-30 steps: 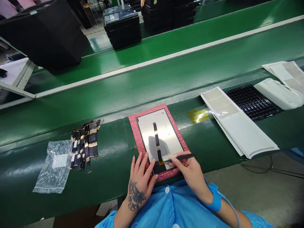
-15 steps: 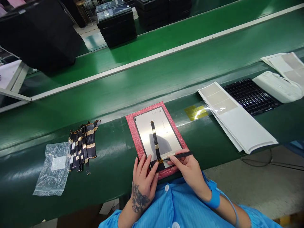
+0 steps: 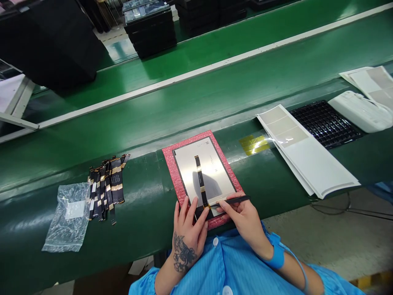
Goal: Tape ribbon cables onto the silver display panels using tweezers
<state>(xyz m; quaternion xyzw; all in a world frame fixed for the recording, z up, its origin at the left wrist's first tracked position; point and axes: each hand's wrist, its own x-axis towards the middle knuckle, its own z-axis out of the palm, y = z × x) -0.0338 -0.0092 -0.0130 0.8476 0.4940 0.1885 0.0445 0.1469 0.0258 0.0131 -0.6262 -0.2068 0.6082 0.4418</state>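
A silver-backed display panel (image 3: 196,153) lies on a pink foam sheet (image 3: 168,153) in front of me. Along the panel runs a black and gold flex cable (image 3: 200,178), its lower end at the panel's near edge. My left hand (image 3: 188,229) rests with fingers spread over the near left corner, a fingertip touching the cable's lower end. In my right hand (image 3: 244,215) is a slim black tool, seemingly tweezers (image 3: 235,200), its tip pointing left at that same cable end. The tip itself is too small to make out clearly.
To the left lie a pile of flex cables (image 3: 107,186) and a clear plastic bag (image 3: 69,217). On the right are yellow tape pieces (image 3: 254,144), white sheets (image 3: 310,159), a black tray (image 3: 325,123) and a white pack (image 3: 360,110). Black trays (image 3: 150,32) are stacked beyond the rail.
My left hand has shifted slightly right, its fingertip now over the cable's lower end. My right hand and the tool have barely moved.
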